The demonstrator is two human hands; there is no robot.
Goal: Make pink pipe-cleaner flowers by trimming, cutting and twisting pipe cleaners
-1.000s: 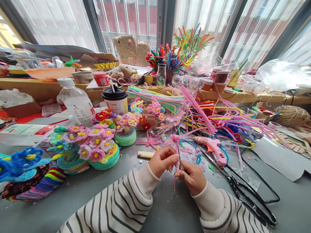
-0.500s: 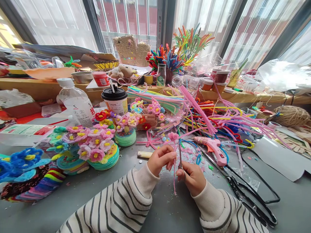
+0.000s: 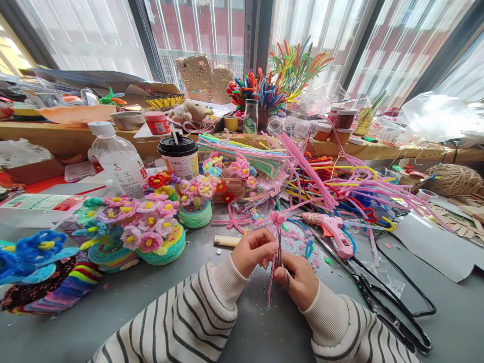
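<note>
My left hand (image 3: 252,253) pinches the stem of a pink pipe-cleaner flower (image 3: 278,218). The flower's head stands above the fingertips, while its thin pink stem (image 3: 269,290) dangles below them. In my right hand (image 3: 301,280) is a pair of small scissors (image 3: 280,246), fingers closed on the handles and blades pointing up. The blades reach right up to the underside of the flower head; whether they touch the fuzz I cannot tell. Pink fluff clippings (image 3: 291,236) are scattered on the grey table (image 3: 260,338) behind both hands.
A pink glue gun (image 3: 333,229) and large black-handled scissors (image 3: 389,302) lie to the right. Finished flower pots (image 3: 161,249) stand at left, near a plastic bottle (image 3: 119,164) and a lidded cup (image 3: 180,156). Loose pipe cleaners (image 3: 310,171) are heaped behind.
The flower has shifted slightly right and turned, with the scissor blades now against its underside. My left hand has moved a little right; the hanging stem slants more to the left.
</note>
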